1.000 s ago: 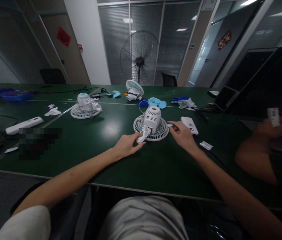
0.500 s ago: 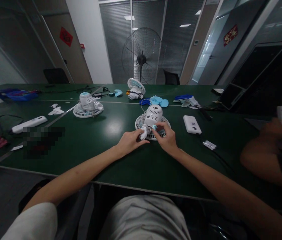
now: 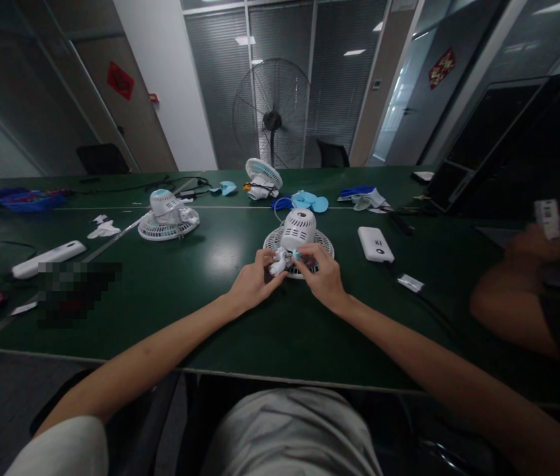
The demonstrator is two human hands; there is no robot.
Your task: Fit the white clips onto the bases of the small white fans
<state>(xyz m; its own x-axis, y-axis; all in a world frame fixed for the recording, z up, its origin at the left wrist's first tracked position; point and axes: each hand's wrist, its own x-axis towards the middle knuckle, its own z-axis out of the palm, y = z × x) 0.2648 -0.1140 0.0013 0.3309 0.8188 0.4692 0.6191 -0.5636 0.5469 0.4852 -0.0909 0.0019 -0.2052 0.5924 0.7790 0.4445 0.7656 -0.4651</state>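
In front of me a small white fan lies grille-down on the green table, its motor housing pointing up. My left hand is closed on a crumpled white piece at the near side of the fan; whether it is wrapping or a fan part, I cannot tell. My right hand pinches a small light-blue piece between thumb and fingertips, close beside the white piece. My fingers partly hide the near rim of the grille.
Another white fan lies to the left, and one leans farther back. Light-blue fan blades lie behind the nearest fan. Gloves, a white power bank and a co-worker's arm are on the right.
The camera view has shifted slightly. My left fingers have closed in around the white piece, and the light-blue piece stays in my right fingertips. The fan lies as before.
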